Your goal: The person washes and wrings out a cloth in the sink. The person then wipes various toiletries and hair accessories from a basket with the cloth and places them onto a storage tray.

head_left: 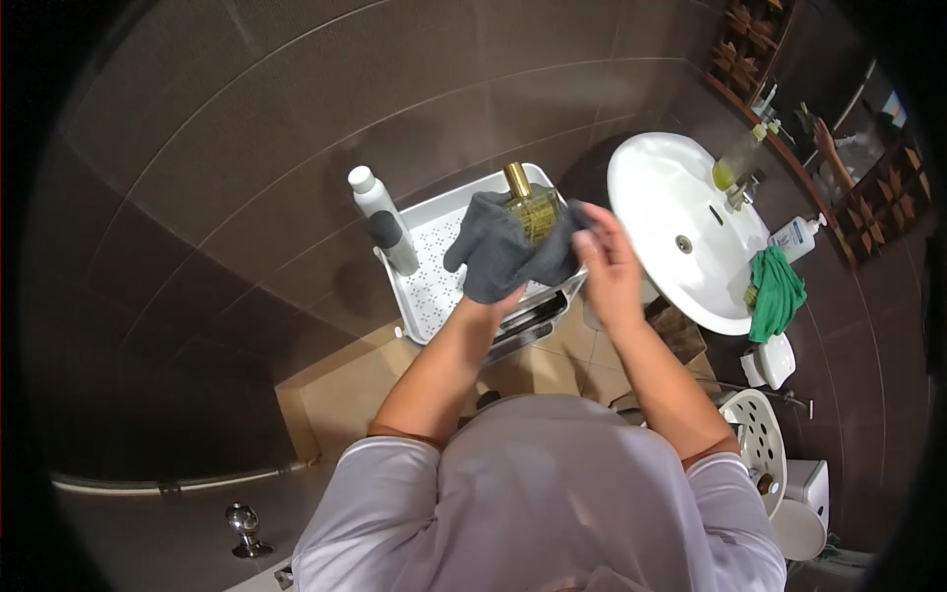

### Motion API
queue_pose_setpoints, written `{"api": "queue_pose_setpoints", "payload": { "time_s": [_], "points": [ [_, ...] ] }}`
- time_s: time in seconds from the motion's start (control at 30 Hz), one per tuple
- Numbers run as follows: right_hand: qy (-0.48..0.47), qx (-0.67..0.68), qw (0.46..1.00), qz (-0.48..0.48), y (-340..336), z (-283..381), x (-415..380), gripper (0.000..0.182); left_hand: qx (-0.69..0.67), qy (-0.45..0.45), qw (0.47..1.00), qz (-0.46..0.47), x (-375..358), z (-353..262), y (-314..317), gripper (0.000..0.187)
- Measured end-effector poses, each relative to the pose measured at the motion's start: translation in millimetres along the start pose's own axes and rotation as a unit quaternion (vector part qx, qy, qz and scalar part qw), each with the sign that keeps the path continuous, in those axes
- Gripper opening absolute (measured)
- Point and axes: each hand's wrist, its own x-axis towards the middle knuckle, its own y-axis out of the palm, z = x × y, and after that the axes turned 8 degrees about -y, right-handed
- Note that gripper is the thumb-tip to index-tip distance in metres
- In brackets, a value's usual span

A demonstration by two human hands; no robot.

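Observation:
A perfume bottle (535,215) of yellowish glass with a gold cap is tilted in the folds of a dark grey cloth (488,247), above the white tray. My left hand (509,299) is mostly hidden under the cloth, closed around the bottle through it. At the cloth's right edge, my right hand (614,274) pinches a fold between thumb and fingers. On the left side of the white perforated tray (430,286) stands a white and grey bottle (383,219) with a white cap.
To the right is a white washbasin (656,197) with a tap (742,193), a yellow-green soap bottle (730,170), a white pump bottle (795,239) and a green cloth (777,294) over its rim. A white perforated basket (760,434) stands at lower right. Dark tiled walls (296,128) border the tray.

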Motion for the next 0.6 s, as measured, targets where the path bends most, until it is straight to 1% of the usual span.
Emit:
{"api": "queue_pose_setpoints", "payload": {
  "time_s": [0.03,0.07,0.1,0.17,0.2,0.27,0.3,0.37,0.4,0.43,0.5,0.53,0.57,0.6],
  "points": [
    [-0.130,-0.223,0.960,0.107,9.1,5.7,1.1,0.042,0.013,-0.007,1.000,-0.002,-6.3,-2.1,11.0,0.036],
    [-0.141,-0.368,0.891,0.225,17.2,12.6,-0.6,0.057,0.026,-0.014,1.000,-0.005,-8.1,-2.4,16.0,0.037],
    [-0.210,-0.433,0.842,0.244,26.8,5.9,-13.5,0.070,-0.097,0.076,0.982,0.145,17.4,30.3,-28.9,0.038],
    [-0.251,-0.476,0.798,0.271,24.3,12.8,-10.6,0.077,-0.111,0.075,0.975,0.175,16.2,29.7,-31.5,0.040],
    [-0.251,-0.477,0.798,0.272,21.1,10.7,-7.5,0.077,-0.112,0.075,0.975,0.174,15.2,26.4,-28.7,0.040],
    [-0.228,-0.524,0.798,0.192,14.9,5.3,-1.2,0.080,0.054,0.125,0.983,0.127,12.3,20.0,-22.9,0.042],
    [-0.228,-0.524,0.797,0.195,16.8,7.7,-3.0,0.080,0.052,0.126,0.983,0.125,8.7,19.8,-24.1,0.042],
    [-0.203,-0.493,0.802,0.268,23.9,16.2,-11.8,0.083,-0.030,0.117,0.980,0.161,1.2,20.1,-26.0,0.043],
    [-0.255,-0.463,0.814,0.241,26.7,8.8,-18.0,0.083,-0.155,0.049,0.968,0.193,24.9,28.3,-46.0,0.044],
    [-0.255,-0.463,0.814,0.240,25.7,8.5,-14.9,0.083,-0.155,0.049,0.968,0.194,23.0,27.4,-45.2,0.044],
    [-0.253,-0.467,0.804,0.269,23.3,7.7,-2.6,0.082,-0.095,0.042,0.980,0.169,14.8,23.4,-41.2,0.045],
    [-0.245,-0.499,0.794,0.245,24.0,8.3,3.1,0.081,-0.011,0.072,0.988,0.139,11.8,13.7,-27.8,0.043],
    [-0.243,-0.500,0.794,0.244,23.6,5.2,5.6,0.081,-0.011,0.070,0.988,0.140,16.1,15.7,-30.2,0.043],
    [-0.234,-0.495,0.813,0.197,23.1,0.8,7.7,0.082,-0.040,0.077,0.989,0.123,21.4,17.5,-30.8,0.040]
  ]
}}
